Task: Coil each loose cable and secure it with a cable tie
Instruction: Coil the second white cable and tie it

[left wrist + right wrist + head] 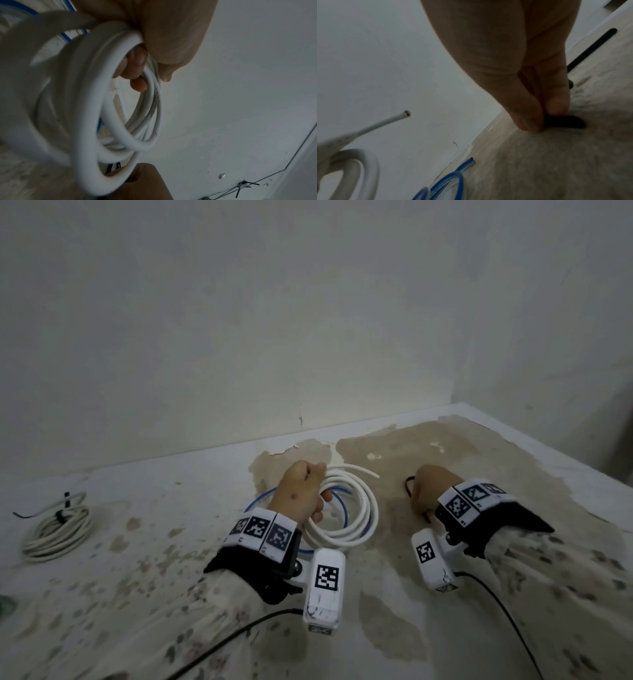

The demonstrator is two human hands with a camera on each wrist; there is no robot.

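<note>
head view: the left hand [301, 494] grips the white cable coil [356, 518], fingers curled through its loops, holding it just above the worn table top [479, 559]. the cut cable end [371, 474] projects free toward the wall. a thin blue wire [260, 499] lies looped under and around the coil. the right hand [428, 491] is down on the table to the right of the coil, closing on a black cable tie [408, 486]. far left, a grey cable bundle [56, 530] already carries a black tie.

left wrist view: the white loops hang stacked from the curled fingers [137, 65]; the coil is gathered but not bound.

right wrist view: thumb and forefinger tips [527, 119] press together, pinching the tie's dark end at the surface. a second black tie [592, 50] lies further off.

step in hand, as judged: tie pickup for the second cable. the next move calls for lifting the tie, passing it around all loops next to the left grip, and keeping the blue wire outside the bundle.
</note>
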